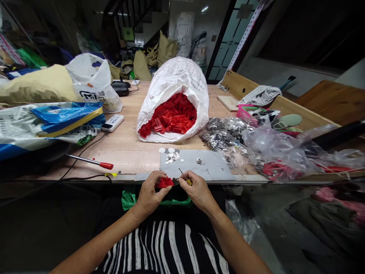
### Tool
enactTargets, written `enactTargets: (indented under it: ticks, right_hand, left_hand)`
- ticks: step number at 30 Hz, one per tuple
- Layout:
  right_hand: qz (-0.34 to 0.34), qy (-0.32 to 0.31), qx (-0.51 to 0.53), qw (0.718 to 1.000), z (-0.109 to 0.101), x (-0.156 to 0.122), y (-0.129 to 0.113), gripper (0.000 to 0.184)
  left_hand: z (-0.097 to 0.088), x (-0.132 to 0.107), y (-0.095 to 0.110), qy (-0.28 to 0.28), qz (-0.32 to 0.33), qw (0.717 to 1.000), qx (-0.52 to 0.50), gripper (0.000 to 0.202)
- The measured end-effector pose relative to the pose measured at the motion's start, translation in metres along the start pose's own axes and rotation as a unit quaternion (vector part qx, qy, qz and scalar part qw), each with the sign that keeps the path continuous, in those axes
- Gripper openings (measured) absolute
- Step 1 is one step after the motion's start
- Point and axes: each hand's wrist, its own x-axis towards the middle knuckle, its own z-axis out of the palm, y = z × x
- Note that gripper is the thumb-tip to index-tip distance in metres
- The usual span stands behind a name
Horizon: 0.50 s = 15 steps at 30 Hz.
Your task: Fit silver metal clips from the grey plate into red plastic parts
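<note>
My left hand (150, 192) is closed around a small red plastic part (165, 182) just in front of the table's near edge. My right hand (196, 188) pinches a thin tool with a yellow handle (185, 178), its metal tip pointing up and left, right beside the red part. Both hands hover over my lap, above a green bag (129, 198). On the table ahead lies a grey mat (196, 167) with small shiny metal pieces (172, 157). Behind it a white sack (176, 87) lies open, full of red plastic parts (172, 116).
A red-handled screwdriver (91, 161) and black cables lie at the left of the wooden table (131, 148). Clear bags of metal pieces (228, 139) and red parts sit on the right. White and blue bags (57, 118), a remote (113, 122) and a pink basket (246, 112) stand further back.
</note>
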Motion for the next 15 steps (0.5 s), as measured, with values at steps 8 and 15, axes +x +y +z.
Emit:
enactTargets:
  ticks: [8,15]
  right_hand:
    - [-0.003,-0.01,0.05,0.999,-0.002,-0.002,-0.002,0.017]
    - [0.011,-0.049,0.126,0.991,0.001,-0.001,0.005,0.017]
  left_hand:
    - [0.006,0.001,0.009,-0.094,-0.259,0.89,-0.363,0.028]
    - [0.011,0.001,0.002,-0.084,-0.282,0.883,-0.364,0.024]
